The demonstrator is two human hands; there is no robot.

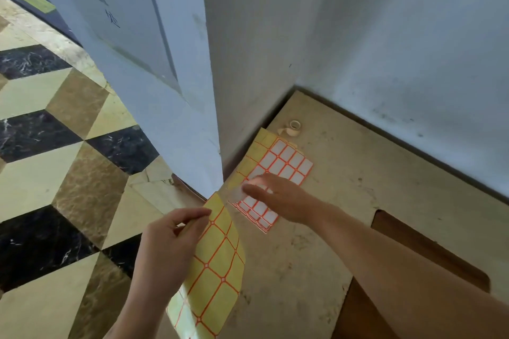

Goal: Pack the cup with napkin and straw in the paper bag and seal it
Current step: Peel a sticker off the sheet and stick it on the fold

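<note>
My left hand [170, 239] pinches the top edge of a yellow backing sheet [217, 270] with an orange grid, its labels gone, held over the table's left edge. My right hand [278, 198] reaches over a sheet of white labels with orange borders [286, 159] lying on the table and holds one pale peeled label [238, 194] at its fingertips. Another yellow sheet [256, 151] lies under the label sheet. No cup, napkin, straw or paper bag is in view.
A small roll of tape [293, 127] sits in the far corner of the worn beige table [358, 187]. White walls [385, 49] close the corner. A brown cut-out [429, 253] opens in the tabletop at right. Patterned floor tiles [55, 146] lie to the left.
</note>
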